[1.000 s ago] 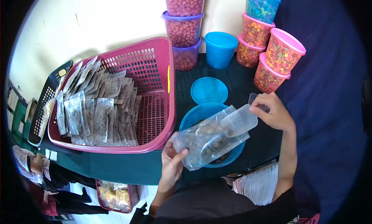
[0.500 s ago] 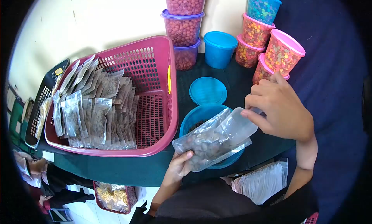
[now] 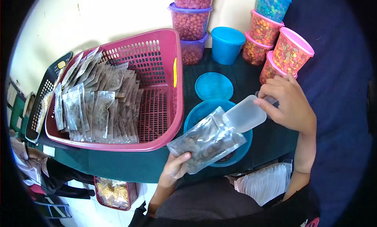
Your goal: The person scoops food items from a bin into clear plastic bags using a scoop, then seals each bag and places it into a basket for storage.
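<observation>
My left hand is closed on the lower left end of a clear plastic pouch with dark pieces inside. The pouch lies tilted over a blue tub that holds more dark pieces. In my right hand is a translucent white scoop, pinched by its handle, its blade at the pouch's upper right end. Behind the tub lies a round blue lid. Many filled pouches stand packed in the left part of a maroon basket.
Stacked tubs of red balls and of colourful pieces stand at the back, beside a closed blue tub. A black basket is far left. Empty pouches sit below the table edge. Another person is at lower left.
My right hand has drawn the scoop back, so more of its blade shows outside the pouch. The pouch has shifted slightly left. The background has moved slightly in view.
</observation>
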`<control>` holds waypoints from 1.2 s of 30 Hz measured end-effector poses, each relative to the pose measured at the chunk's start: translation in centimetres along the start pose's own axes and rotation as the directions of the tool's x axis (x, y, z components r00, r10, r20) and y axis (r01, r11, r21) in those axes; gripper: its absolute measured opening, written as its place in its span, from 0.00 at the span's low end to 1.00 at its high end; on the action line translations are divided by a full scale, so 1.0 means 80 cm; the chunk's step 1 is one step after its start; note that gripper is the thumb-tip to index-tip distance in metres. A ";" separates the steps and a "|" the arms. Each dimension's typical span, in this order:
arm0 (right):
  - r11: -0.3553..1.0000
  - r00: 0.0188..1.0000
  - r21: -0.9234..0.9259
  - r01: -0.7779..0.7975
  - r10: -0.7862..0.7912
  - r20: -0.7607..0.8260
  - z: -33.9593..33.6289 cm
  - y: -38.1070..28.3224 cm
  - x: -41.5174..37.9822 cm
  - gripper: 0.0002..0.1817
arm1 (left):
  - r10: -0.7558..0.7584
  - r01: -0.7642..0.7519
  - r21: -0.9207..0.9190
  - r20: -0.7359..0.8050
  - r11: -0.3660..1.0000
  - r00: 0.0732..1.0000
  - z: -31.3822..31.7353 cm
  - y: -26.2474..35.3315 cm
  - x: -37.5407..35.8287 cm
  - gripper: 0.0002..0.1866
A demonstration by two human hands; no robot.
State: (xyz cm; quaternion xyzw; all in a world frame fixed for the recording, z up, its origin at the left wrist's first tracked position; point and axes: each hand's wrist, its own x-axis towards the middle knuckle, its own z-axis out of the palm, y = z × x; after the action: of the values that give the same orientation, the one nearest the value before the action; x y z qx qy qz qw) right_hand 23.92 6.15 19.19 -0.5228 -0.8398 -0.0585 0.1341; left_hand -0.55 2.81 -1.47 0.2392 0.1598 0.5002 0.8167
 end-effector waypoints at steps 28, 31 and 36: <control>-0.211 0.884 0.977 -0.044 0.447 0.136 0.207 -0.104 -0.057 0.21 | 0.093 -0.071 0.112 -0.204 0.991 0.975 0.029 -0.055 -0.029 0.27; -0.227 0.908 0.971 -0.080 0.385 0.165 0.210 -0.095 -0.063 0.27 | 0.136 -0.104 0.153 -0.220 0.983 0.966 0.035 -0.050 -0.027 0.26; -0.235 0.948 0.972 0.025 0.314 0.051 0.196 -0.023 -0.051 0.27 | 0.137 -0.104 0.114 -0.340 0.988 0.930 0.015 -0.023 -0.045 0.28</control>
State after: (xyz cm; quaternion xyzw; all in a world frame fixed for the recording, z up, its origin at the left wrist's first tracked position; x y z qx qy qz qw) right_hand 21.40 5.57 3.13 -0.3073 -0.4801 0.5757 0.5863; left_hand -0.19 -1.40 -1.39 0.1946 0.3096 0.5759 0.7312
